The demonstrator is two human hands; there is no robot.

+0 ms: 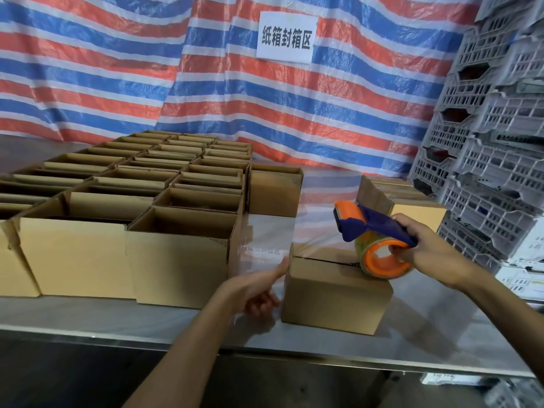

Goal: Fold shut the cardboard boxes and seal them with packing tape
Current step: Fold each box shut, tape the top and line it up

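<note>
The right hand [426, 248] grips an orange-and-blue tape dispenser [374, 234] just above the folded-shut small box [335, 293] on the metal table [147, 319]. The left hand [259, 290] pinches the clear tape [265, 240] (stretched left of that box). Open boxes [176, 260] stand in rows at left.

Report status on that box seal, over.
Right hand grips tape dispenser over closed box. Left hand pinches clear tape, stretched leftward. Top seam not yet taped. Open boxes close on left.
</note>
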